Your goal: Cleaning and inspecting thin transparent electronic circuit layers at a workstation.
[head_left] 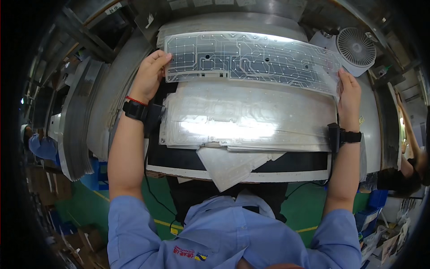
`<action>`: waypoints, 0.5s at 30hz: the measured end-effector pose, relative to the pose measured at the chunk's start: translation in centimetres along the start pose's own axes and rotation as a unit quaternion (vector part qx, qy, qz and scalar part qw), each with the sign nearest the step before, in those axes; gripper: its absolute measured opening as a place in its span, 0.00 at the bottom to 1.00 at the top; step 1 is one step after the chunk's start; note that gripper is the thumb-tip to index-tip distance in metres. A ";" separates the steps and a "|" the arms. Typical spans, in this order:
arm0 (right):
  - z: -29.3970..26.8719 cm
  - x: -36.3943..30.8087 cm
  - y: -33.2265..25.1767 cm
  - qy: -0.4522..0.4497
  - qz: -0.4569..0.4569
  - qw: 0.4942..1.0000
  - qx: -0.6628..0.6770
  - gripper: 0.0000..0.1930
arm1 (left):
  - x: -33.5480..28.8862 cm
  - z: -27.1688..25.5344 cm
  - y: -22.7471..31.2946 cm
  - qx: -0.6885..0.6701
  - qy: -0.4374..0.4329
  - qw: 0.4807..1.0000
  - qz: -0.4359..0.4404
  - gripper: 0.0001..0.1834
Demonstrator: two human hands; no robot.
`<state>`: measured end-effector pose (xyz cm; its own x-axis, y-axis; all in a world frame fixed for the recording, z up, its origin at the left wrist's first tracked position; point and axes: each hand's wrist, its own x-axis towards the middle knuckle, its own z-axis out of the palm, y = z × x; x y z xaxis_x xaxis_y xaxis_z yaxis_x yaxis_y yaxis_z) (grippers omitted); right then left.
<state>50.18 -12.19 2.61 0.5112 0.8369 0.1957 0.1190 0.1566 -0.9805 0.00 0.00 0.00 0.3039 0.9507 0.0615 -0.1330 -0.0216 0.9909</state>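
Note:
A clear plastic keyboard membrane sheet [251, 58], printed with pale circuit lines and dots, is stretched between my two hands above the bench. At its left end my left hand [152, 71] pinches the edge between thumb and fingers. My right hand [349, 89] grips the opposite end the same way. Under and nearer than the raised sheet lies a stack of similar membrane sheets [251, 105], shiny with reflected light. A loose sheet [230, 168] pokes out askew from beneath the stack, over the bench's front edge.
A round white fan [355, 48] stands at the back right. Tall stacks of sheets [80, 116] line the left side, with another stack [389, 125] at the right. The bench's pale front edge [286, 176] runs before me. People are partly visible at both far sides.

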 end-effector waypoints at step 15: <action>0.0 0.2 0.4 -0.011 0.007 1.000 0.019 0.11 | 0.4 -0.7 -0.9 -0.001 -0.010 1.000 0.007 0.09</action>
<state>50.38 -11.96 2.27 0.4944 0.8501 0.1816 0.0786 0.1643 -0.9833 -0.46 0.63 -0.91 0.3205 0.9440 0.0784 -0.1400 -0.0347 0.9895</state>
